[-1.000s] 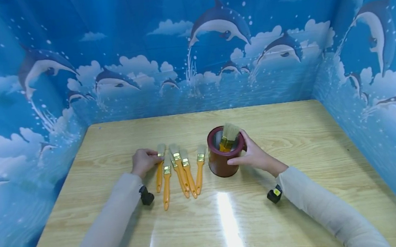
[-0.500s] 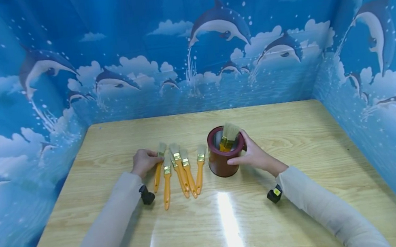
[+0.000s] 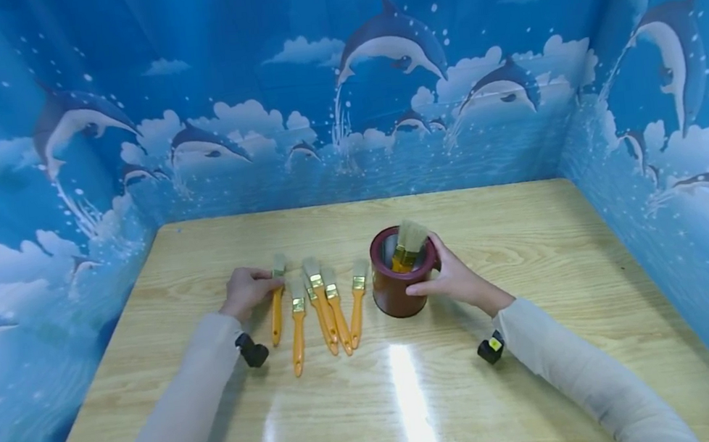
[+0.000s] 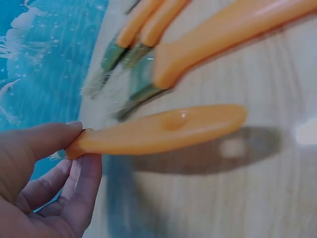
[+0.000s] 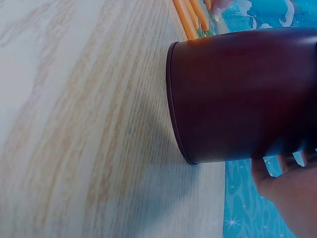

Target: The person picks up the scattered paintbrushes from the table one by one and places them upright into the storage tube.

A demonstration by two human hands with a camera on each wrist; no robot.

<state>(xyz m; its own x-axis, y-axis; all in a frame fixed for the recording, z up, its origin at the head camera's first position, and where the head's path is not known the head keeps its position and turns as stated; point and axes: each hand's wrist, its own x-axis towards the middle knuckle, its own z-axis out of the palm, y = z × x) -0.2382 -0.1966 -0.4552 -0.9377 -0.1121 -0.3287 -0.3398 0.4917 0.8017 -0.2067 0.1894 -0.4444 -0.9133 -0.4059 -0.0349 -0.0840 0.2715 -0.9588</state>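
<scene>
Watching this from beside the pale wood-grain table (image 3: 510,378), I can see the left hand (image 3: 246,290) has a flat paintbrush with a glossy orange handle, metal band and pale bristles (image 3: 277,313) pinched between thumb and fingers. Grip's right up where handle meets band, so the handle pokes out past the fingertips towards the person, bristles facing away. Up close at the left wrist, the handle sits off the wood with its own shadow beneath it.

Right hand (image 3: 453,279) is spread pretty wide, thumb and fingers wrapped partway round a dark reddish-brown cylindrical can (image 3: 398,292), thumb on the near side. Can's mouth faces up, and a wide pale-bristled brush (image 3: 412,238) sticks out of it bristles first. Can't tell how far down it goes.

Between the pinched brush and the can lie five more orange-handled brushes (image 3: 297,329), a couple of them overlapping.

Compared with a second ago, the left hand and its brush have slid left. Back then its bristles were right up beside the next brush over; now there's a visible gap. Right hand and can have basically stayed put.
</scene>
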